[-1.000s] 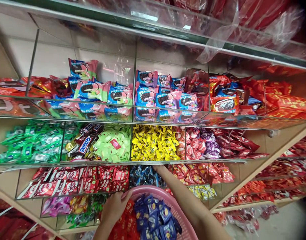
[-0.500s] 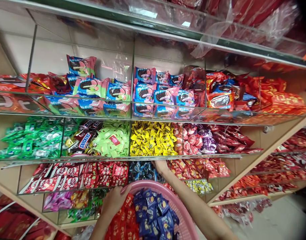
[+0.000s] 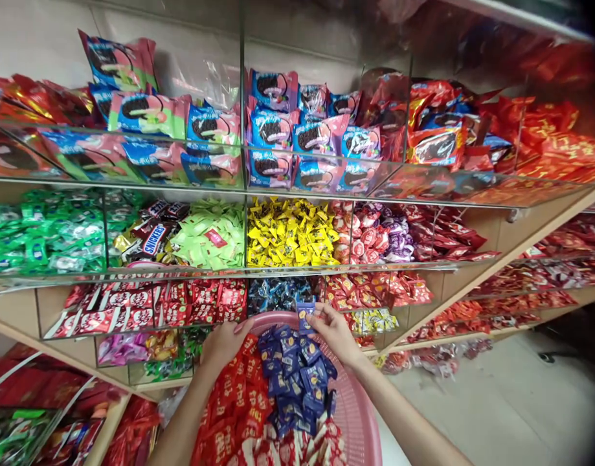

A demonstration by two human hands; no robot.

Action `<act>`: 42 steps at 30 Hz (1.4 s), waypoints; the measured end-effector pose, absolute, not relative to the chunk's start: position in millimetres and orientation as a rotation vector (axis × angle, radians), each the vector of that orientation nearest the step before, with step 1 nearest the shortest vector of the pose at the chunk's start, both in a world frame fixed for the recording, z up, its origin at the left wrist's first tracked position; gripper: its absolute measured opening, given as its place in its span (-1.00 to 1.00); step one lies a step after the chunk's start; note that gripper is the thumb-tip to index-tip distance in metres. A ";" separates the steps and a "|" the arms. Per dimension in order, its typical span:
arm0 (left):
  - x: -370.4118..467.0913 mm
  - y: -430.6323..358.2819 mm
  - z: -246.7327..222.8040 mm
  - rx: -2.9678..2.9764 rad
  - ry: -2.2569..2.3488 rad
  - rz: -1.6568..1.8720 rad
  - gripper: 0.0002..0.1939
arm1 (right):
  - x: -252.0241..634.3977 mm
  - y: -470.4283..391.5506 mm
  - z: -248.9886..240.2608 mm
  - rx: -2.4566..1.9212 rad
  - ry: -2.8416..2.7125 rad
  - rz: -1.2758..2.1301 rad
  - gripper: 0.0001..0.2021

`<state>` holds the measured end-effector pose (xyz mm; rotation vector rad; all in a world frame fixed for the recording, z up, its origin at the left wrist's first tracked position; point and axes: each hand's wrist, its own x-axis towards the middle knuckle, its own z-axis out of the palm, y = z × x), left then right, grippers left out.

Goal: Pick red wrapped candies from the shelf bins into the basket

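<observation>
A pink plastic basket (image 3: 358,401) is in front of me at the bottom of the view. My left hand (image 3: 226,346) grips its rim at the far left, fingers partly hidden behind it. Pinched in my right hand (image 3: 336,331) is a small blue wrapped packet (image 3: 305,317), upright above the far right part of the rim. Inside the basket lie similar blue packets (image 3: 290,362) in a pile, with red packets (image 3: 229,401) on the left and red-and-white wrapped sweets (image 3: 297,450) nearest me.
Beyond the basket, a shelf compartment holds dark blue wrapped sweets (image 3: 280,294). Glass-fronted shelves above carry yellow sweets (image 3: 292,236), light green sweets (image 3: 207,233), a Snickers bar (image 3: 154,239) and cookie packs (image 3: 316,136). A slanted wooden panel (image 3: 452,294) stands right.
My right hand has drawn back from the lower shelf towards the basket, now with a blue packet showing in its fingers. The view has tilted down, showing more of the basket; my left hand keeps its rim.
</observation>
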<state>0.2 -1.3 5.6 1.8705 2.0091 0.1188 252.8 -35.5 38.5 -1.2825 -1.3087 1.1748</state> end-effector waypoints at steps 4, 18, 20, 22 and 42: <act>2.1 -0.8 9.3 1.848 1.984 0.095 -0.22 | 244.0 -43.9 45.0 -1.164 -1.024 1.451 -0.60; 2.9 -2.8 12.7 1.887 1.978 0.077 -0.22 | 260.8 -45.7 24.5 -1.265 -1.305 1.234 -0.67; 3.1 -2.3 11.8 1.881 1.992 0.077 -0.23 | 265.7 -45.1 22.1 -1.280 -1.300 1.200 -0.66; 3.2 -1.5 11.1 1.874 2.005 0.072 -0.23 | 270.5 -45.0 20.2 -1.298 -1.279 1.180 -0.65; 5.0 -3.3 14.5 1.884 1.984 0.076 -0.31 | 246.3 -78.9 29.4 -1.321 -2.227 1.043 -0.75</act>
